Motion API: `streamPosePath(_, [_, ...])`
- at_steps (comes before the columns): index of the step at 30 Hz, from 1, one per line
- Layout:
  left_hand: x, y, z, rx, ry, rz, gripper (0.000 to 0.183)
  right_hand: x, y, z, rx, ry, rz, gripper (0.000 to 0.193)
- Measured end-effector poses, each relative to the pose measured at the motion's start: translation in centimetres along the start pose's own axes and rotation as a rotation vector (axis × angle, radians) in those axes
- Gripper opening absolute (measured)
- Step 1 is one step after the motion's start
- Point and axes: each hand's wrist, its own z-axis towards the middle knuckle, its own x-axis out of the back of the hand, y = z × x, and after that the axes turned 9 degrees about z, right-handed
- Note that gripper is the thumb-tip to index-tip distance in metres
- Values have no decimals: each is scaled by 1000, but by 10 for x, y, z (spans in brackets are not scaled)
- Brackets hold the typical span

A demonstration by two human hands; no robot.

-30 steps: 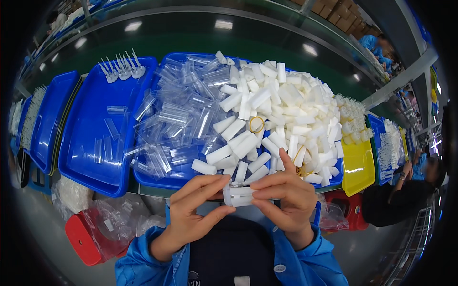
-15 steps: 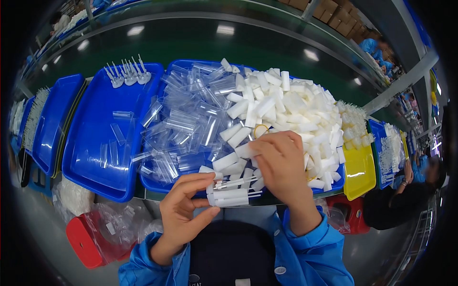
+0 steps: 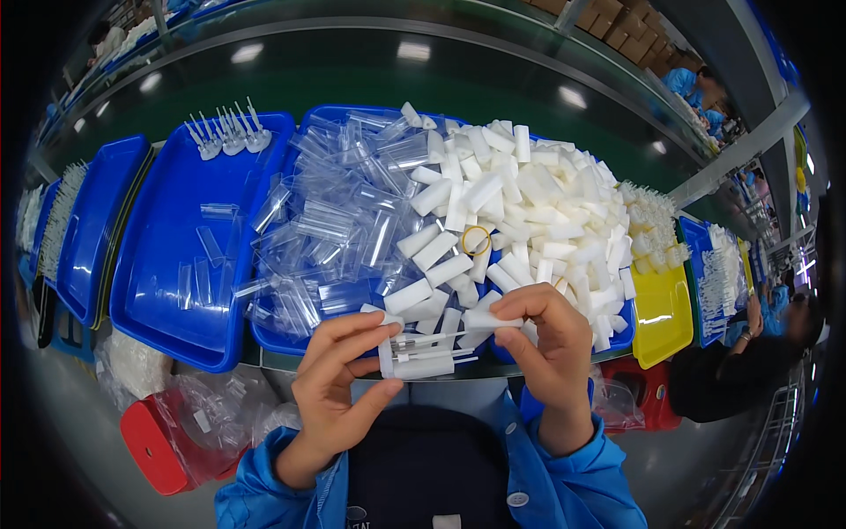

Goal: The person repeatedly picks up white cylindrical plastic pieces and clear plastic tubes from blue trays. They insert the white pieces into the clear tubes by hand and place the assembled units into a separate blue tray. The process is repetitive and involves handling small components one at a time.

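My left hand (image 3: 339,383) pinches the base of a white plastic part with several thin rods (image 3: 386,360), its rods pointing right. A white foam sleeve (image 3: 425,367) sits around the nearest rod, and other rods are bare. In my right hand (image 3: 553,348), thumb and fingers grip a white foam tube (image 3: 480,320), held close to the rod tips on the far side. Whether a rod is inside the tube I cannot tell. Just beyond both hands lies a heap of similar white foam pieces (image 3: 564,207).
Clear plastic sleeves (image 3: 339,220) fill the left of the central blue tray (image 3: 317,113). The blue tray on the left (image 3: 163,264) holds white pronged parts (image 3: 231,137) and a few sleeves. A yellow tray (image 3: 663,317) stands at right, a yellow ring (image 3: 477,240) on the foam, a co-worker (image 3: 731,353) beyond.
My right hand has drawn back from the foam heap toward me, bringing a foam tube to the rod ends. My left hand keeps its hold on the pronged part.
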Motion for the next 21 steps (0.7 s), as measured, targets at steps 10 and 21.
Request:
streamPosePath(10, [0,-7,-4,7,28,-98,44,7,-3,-6,117,10,-24,12])
streamPosePath(21, [-7,-5,-2,-61,-31,-12,43,-10,-11,-8,84,-64,-29,14])
